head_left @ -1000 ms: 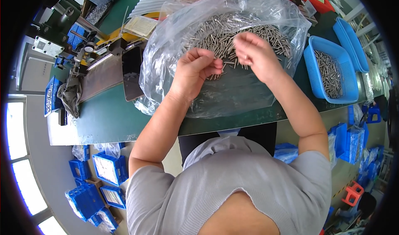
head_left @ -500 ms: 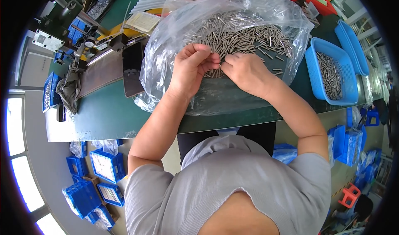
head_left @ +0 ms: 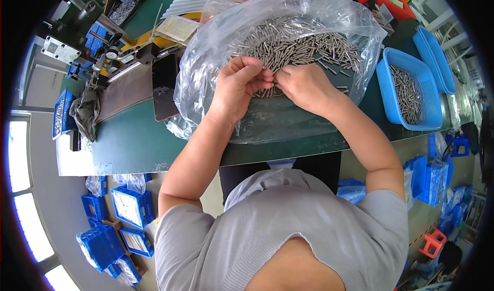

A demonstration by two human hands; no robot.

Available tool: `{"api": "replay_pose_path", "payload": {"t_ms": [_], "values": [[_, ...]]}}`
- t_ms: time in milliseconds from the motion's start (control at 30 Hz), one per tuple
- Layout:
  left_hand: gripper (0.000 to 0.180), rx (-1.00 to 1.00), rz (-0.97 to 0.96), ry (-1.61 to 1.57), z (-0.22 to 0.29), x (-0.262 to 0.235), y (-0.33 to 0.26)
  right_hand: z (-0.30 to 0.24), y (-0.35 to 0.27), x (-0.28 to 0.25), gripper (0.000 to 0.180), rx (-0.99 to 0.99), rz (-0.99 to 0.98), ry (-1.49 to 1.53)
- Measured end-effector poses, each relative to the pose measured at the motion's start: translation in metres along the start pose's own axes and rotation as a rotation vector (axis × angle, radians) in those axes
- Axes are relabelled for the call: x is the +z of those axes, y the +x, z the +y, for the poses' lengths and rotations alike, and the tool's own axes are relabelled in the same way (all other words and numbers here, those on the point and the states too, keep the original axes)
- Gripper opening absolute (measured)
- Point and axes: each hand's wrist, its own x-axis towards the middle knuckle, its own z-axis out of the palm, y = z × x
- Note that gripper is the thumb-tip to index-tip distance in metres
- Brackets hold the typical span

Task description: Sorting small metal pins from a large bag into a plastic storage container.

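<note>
We see both hands meeting over a heap of small metal pins (head_left: 303, 46) that lies on a clear plastic bag (head_left: 206, 49) spread across the green table (head_left: 134, 147). The left hand (head_left: 237, 85) has its fingers curled in, the tips bunched together at the near edge of the heap, and the right hand (head_left: 304, 85) sits just beside it, its fingertips pressed toward the left ones so that the two hands touch. They seem to pinch a few pins between them (we cannot tell how many, the pins being too small and partly hidden by the fingers). The heap fills the far half of the bag, and the near half lies flat and bare under the wrists. To the right of the bag stands a blue basket (head_left: 391, 100) with more pins in it, and a second blue basket (head_left: 437, 59) sits behind that one. Left of the bag we see a dark tray (head_left: 165, 87) and a grey cloth (head_left: 85, 113) near the table's left end.
</note>
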Motion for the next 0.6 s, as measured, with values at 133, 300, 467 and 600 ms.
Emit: {"api": "replay_pose_path", "payload": {"t_ms": [133, 300, 467, 600], "values": [[0.008, 0.003, -0.006, -0.002, 0.000, -0.001, 0.001, -0.001, -0.003, 0.003, 0.011, 0.048, 0.008, -0.062], [0.008, -0.057, -0.100, 0.028, -0.003, -0.001, 0.001, 0.011, -0.002, -0.012, 0.009, 0.217, 0.158, 0.369], [0.008, -0.098, -0.163, 0.075, -0.006, 0.002, -0.001, 0.003, 0.001, -0.026, 0.010, 0.414, 0.208, 1.119], [0.008, -0.098, -0.192, 0.092, -0.007, 0.003, -0.001, 0.005, 0.001, -0.020, 0.011, 0.371, 0.149, 1.111]]}}
